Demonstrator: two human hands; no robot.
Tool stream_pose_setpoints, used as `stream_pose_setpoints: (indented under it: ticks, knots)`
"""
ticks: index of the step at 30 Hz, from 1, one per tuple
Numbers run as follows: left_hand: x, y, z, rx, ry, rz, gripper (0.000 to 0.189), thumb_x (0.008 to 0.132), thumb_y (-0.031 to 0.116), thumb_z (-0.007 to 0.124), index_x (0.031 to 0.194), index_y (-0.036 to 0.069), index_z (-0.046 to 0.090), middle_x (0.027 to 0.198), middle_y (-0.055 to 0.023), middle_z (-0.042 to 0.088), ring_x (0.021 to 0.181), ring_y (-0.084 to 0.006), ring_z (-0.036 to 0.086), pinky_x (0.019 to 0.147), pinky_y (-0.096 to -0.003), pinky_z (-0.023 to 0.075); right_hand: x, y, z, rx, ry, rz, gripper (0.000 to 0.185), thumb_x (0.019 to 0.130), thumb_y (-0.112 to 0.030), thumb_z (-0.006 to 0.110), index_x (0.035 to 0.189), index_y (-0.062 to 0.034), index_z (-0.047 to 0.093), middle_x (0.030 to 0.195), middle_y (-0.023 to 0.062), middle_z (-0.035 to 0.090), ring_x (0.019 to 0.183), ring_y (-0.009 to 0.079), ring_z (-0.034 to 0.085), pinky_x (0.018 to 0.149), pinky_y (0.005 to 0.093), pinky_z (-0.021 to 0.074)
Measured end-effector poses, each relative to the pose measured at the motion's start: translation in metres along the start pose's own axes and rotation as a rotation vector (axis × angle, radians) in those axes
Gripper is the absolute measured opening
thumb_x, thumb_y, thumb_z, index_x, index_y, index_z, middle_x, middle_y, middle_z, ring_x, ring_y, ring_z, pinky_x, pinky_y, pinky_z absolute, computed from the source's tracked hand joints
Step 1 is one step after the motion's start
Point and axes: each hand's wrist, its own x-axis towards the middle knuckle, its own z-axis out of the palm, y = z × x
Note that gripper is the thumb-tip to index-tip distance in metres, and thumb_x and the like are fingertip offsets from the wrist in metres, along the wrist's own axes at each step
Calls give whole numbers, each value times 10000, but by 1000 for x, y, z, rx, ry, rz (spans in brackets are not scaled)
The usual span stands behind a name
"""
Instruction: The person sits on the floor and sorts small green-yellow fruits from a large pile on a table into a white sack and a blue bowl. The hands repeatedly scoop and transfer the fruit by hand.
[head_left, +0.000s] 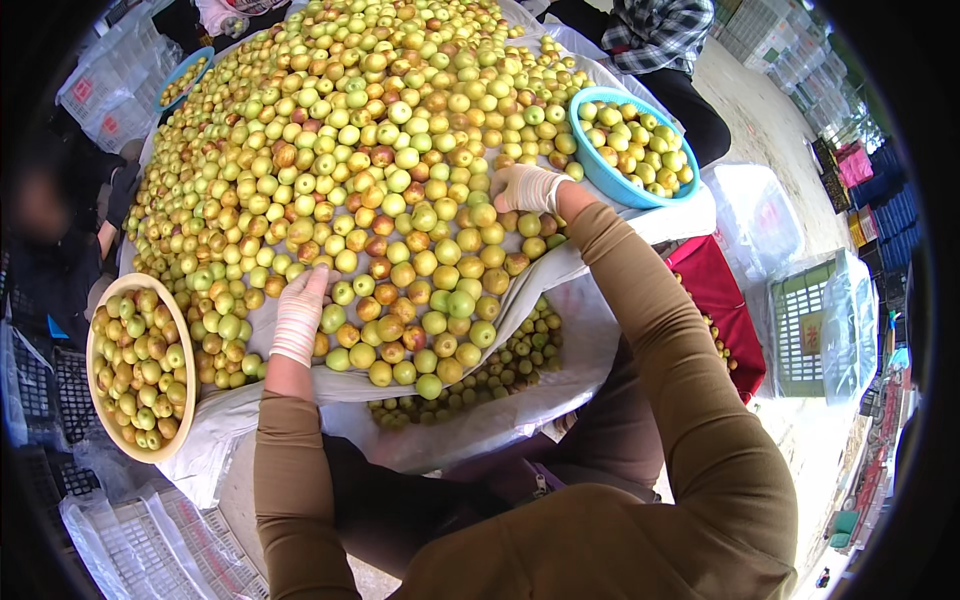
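A broad heap of green and reddish-brown jujubes (390, 180) covers a cloth-lined table. My left hand (302, 304), in a striped fingerless glove, rests at the heap's near left edge, its fingertips beside some fruit; whether it holds one cannot be told. Farther right, my right hand (527, 187), gloved alike, reaches into the fruit with fingers curled down, and what lies under them is hidden. Just beyond it stands a blue plastic basket (582, 154) full of jujubes. To the left of my left hand is a cream-coloured basket (187, 330), also filled. More jujubes (480, 382) lie in a plastic-lined container below the table edge.
A person in a checked shirt (660, 34) sits at the far right; another person's gloved hand (122, 193) is at the left edge. A smaller blue basket (163, 94) stands far left. Plastic-wrapped crates (802, 330) stand at right, a red cloth (720, 307) nearer.
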Motion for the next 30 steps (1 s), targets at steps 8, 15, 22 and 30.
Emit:
stream_pose_setpoints:
  ticks: [8,15,22,30]
  knots:
    - [-2,5,3,0,-19,3,407,967,390,594,1020,7,721,959,-57,719,782,-124,592,737,-275,496,37,-24,-8,353,408,41,350,890,-355,633,1118,-93,678,978,151,705,916,272,676,811,398,547]
    - [1,1,3,1,1,-5,410,962,373,601,1016,-16,718,949,-67,722,810,-132,625,741,-286,512,32,-69,-13,-122,1,-62,625,873,-553,634,1333,-134,574,1214,164,657,1135,333,616,979,436,484]
    - [4,2,6,30,6,-2,415,953,378,601,1003,-11,735,910,-64,723,800,-129,618,757,-278,500,35,-75,-31,67,73,-179,466,839,-496,674,1065,-94,737,932,120,723,837,248,684,828,404,536]
    - [4,-7,6,51,18,15,416,932,382,620,994,-13,732,903,-95,723,840,-168,627,829,-311,494,108,-138,-49,-369,359,-67,471,844,-149,630,1309,-141,557,1128,158,679,1042,332,659,872,442,538]
